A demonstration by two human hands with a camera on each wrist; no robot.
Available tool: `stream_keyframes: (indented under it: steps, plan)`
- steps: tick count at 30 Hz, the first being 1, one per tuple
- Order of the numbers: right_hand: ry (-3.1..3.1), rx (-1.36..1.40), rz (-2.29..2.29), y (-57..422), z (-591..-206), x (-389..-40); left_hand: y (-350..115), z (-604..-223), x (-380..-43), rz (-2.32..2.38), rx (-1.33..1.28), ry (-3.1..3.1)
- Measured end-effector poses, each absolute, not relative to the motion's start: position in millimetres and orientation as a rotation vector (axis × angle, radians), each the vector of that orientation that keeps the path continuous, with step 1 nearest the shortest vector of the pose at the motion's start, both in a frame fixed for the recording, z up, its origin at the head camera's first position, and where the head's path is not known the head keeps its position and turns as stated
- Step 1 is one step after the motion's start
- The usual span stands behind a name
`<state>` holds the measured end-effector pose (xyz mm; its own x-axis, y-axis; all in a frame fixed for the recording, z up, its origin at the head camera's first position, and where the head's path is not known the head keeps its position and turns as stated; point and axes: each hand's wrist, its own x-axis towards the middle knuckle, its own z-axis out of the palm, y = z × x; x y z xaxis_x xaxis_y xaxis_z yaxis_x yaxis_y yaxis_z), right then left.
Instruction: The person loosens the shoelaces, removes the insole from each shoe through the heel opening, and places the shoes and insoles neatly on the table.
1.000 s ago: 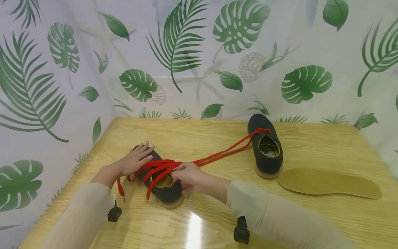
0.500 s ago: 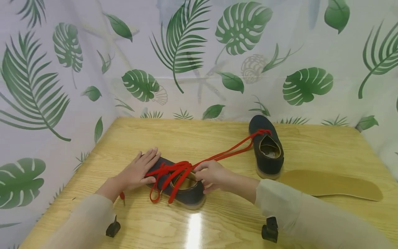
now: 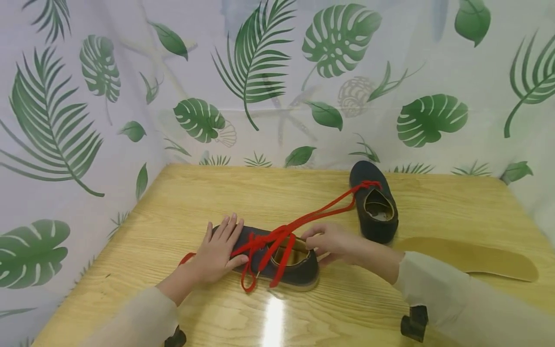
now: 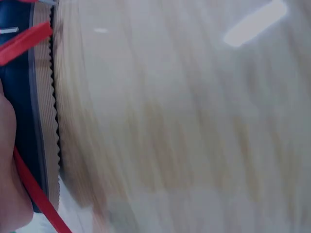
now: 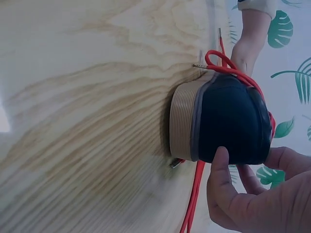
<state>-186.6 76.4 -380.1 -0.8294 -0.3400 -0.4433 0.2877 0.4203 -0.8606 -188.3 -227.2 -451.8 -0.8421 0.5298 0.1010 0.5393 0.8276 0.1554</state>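
A glossy yellow-brown wooden table (image 3: pixel 347 299) spreads across the lower scene, its grain running mostly from left to right and its far edge meeting a white far wall (image 3: pixel 286 91). That wall carries printed green leaves: a tall palm frond (image 3: pixel 256 62) near the centre, a split leaf (image 3: pixel 342 41) to its right, and small tufts along the bottom. Faint beige shells and starfish show between them, and a thin horizontal crease crosses the surface. The left wall (image 3: pixel 26 202), slightly lilac, bears similar foliage. A bright white reflection (image 3: pixel 273 320) gleams on the table's near side.
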Motion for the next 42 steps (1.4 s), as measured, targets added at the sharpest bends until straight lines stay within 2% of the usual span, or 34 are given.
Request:
stream_keyframes:
  steps: [10,18,25,30,34,42]
  plan:
    - [2.036,-0.080,-1.427,127,-376,-176,-177,-453,-161,-0.227,-0.741,-2.998]
    - [2.056,0.112,-1.455,151,-375,-162,-146,-447,-155,-0.180,-0.651,-3.015]
    - [1.947,0.159,-1.554,173,-386,-139,-128,-452,-147,-0.164,-0.676,-3.033]
    - [1.961,0.168,-1.546,186,-390,-136,-117,-450,-141,-0.230,-0.694,-3.061]
    - [1.974,0.188,-1.538,189,-389,-139,-113,-444,-136,-0.333,-0.770,-3.036]
    - [1.996,0.183,-1.516,186,-384,-144,-98,-415,-128,-0.485,-1.114,-2.639]
